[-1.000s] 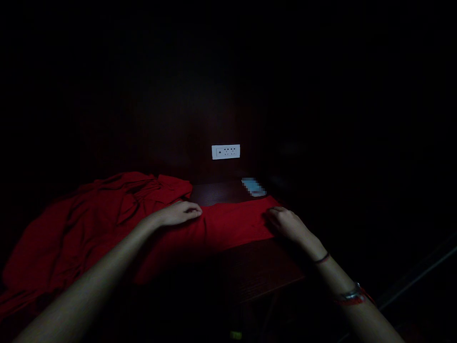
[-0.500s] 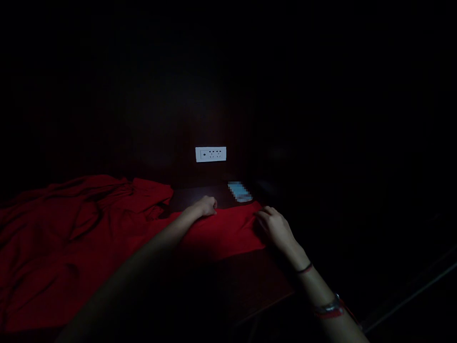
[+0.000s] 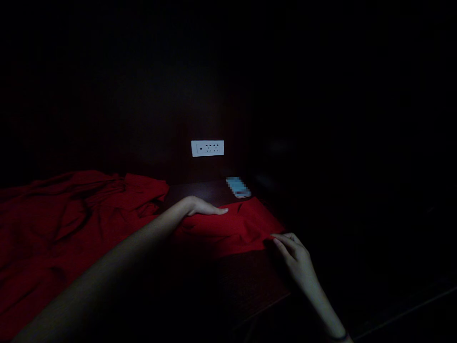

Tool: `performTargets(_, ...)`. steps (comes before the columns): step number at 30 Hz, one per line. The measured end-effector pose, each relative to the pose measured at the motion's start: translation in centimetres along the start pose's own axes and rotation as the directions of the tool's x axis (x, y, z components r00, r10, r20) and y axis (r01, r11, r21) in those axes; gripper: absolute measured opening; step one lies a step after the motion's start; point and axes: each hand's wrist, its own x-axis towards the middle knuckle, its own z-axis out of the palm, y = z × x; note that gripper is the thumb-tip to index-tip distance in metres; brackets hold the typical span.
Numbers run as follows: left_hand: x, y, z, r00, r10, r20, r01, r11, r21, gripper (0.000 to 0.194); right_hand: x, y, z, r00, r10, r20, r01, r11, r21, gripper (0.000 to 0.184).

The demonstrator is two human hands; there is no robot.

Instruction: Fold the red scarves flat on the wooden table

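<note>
A red cloth (image 3: 228, 233) lies over a dark wooden surface, flat on the right and heaped in folds on the left. My left hand (image 3: 205, 206) rests on the flat part near its back edge, fingers stretched out to the right. At the cloth's front right corner, my right hand (image 3: 294, 250) pinches the edge between thumb and fingers. Small creases run through the cloth between the two hands.
A white socket panel (image 3: 207, 148) is set in the dark wall behind. A phone-like flat object (image 3: 238, 187), its face blurred, lies on the dark surface (image 3: 203, 189) just behind the cloth. Surroundings are mostly too dark to make out.
My right hand has moved from the back right of the cloth down to its front right corner. The left hand has opened from a curled grip and lies stretched out.
</note>
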Motion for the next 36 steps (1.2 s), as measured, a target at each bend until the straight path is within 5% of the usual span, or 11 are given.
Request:
performTargets(3,0.7,1.3,0.3,0.962,-0.031,0.272,0.109,0.954,-0.280,0.048,0.9,0.4,0.4,0.985,0.162,-0.053,-0.137,0.937,0.320,0.032)
performTargets(5,1.1,2.0,0.5,0.951,0.121,0.286,0.035,0.874,-0.485,0.042,1.9,0.3,0.7,0.957,0.289,-0.027,-0.235,0.826,0.512,0.032)
performTargets(10,2.5,2.9,1.6,0.959,0.282,0.038,-0.151,0.615,-0.774,0.043,3.5,-1.5,1.1,0.862,0.507,0.032,-0.337,0.523,0.783,0.039)
performTargets(15,3.9,3.5,1.2,0.913,0.311,-0.263,-0.396,0.526,-0.753,0.055,3.3,-2.0,1.9,0.811,0.585,-0.002,-0.314,0.438,0.843,0.042)
performTargets(20,5.0,3.6,0.6,0.965,0.222,-0.139,-0.261,0.765,-0.589,0.045,1.9,-1.2,2.5,0.828,0.558,-0.056,-0.307,0.535,0.787,0.038)
performTargets(24,6.4,4.0,0.8,0.992,0.071,-0.101,-0.082,0.991,-0.102,0.044,-0.1,-0.2,2.4,0.878,0.458,-0.141,-0.291,0.743,0.603,0.032)
performTargets(27,7.2,4.1,1.1,0.995,0.005,-0.098,0.005,0.995,0.097,0.042,-1.5,0.3,2.2,0.911,0.389,-0.135,-0.281,0.827,0.487,0.027)
performTargets(32,7.0,3.5,1.3,0.999,0.007,-0.036,-0.002,0.991,0.136,0.035,-2.5,0.5,1.5,0.954,0.284,-0.092,-0.247,0.924,0.293,0.027)
performTargets(36,6.0,3.1,1.2,1.000,0.030,0.005,-0.030,0.997,0.072,0.057,-1.8,-0.1,0.2,0.995,0.094,-0.019,-0.096,0.992,-0.086,0.024)
